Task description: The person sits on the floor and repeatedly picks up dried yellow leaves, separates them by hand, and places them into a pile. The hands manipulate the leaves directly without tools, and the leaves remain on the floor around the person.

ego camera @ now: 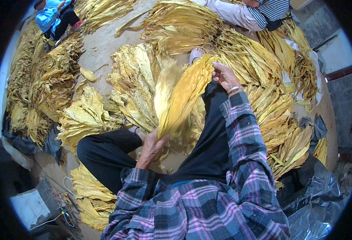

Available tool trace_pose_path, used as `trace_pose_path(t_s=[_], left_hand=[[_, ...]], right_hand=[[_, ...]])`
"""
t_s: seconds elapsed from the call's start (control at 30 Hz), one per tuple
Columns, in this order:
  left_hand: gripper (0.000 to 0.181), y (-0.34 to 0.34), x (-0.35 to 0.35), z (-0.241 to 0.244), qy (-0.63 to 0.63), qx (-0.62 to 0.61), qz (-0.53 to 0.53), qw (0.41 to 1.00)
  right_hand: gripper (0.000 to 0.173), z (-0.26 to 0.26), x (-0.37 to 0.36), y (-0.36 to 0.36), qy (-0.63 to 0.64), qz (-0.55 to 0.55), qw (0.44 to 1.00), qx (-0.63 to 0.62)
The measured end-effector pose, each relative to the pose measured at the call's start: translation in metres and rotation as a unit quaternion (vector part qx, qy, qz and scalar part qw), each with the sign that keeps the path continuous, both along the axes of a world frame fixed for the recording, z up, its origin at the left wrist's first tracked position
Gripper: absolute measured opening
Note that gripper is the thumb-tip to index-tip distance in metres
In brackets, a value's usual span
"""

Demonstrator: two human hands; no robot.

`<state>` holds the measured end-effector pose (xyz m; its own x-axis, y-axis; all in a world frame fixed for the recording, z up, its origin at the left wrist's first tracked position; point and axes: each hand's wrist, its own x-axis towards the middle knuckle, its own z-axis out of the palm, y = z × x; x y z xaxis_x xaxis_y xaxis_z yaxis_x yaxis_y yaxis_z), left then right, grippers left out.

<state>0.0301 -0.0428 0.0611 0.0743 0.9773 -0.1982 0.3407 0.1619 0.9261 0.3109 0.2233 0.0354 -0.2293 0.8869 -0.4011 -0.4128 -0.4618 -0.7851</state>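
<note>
My left hand (153, 146) is closed around the narrow end of a few long, dried yellow leaves, likely tobacco (188, 90), which fan upward between my knees. My right hand (226, 77), with a metal bracelet at the wrist, pinches the far tip of the broadest leaf and stretches it up to the right. A paler leaf (165, 87) beside it looks blurred. Just beyond lies a pile of pale yellow leaves (131, 72). Against my left knee a fanned bunch of leaves (84, 112) rests on the floor.
Leaf heaps (182, 25) lie ahead, with more (267, 111) along my right. Browner leaves (51, 81) form a long pile at left. Two people sit nearby, one in blue (48, 19), another in stripes (269, 13). Black plastic sheeting (316, 198) is at lower right, cables (66, 210) at lower left.
</note>
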Motion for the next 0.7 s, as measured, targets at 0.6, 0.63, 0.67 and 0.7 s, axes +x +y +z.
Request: trace_pose_path(t_s=[0.6,0.63,0.67,0.7], left_hand=[[0.031,-0.002,-0.004,0.003,0.012,-0.044,0.045,0.998],[0.031,-0.002,-0.005,0.002,0.012,-0.045,0.041,0.998],[0.031,-0.002,-0.006,0.001,0.012,-0.045,0.038,0.998],[0.031,-0.002,-0.006,0.0,0.013,-0.034,0.037,0.999]], right_hand=[[0.007,0.001,0.001,0.005,0.075,0.048,0.996,0.005],[0.007,0.0,0.002,0.006,0.084,0.053,0.995,0.003],[0.007,-0.001,0.003,0.006,0.092,0.057,0.994,0.0],[0.007,0.0,0.003,0.006,0.1,0.059,0.993,-0.003]])
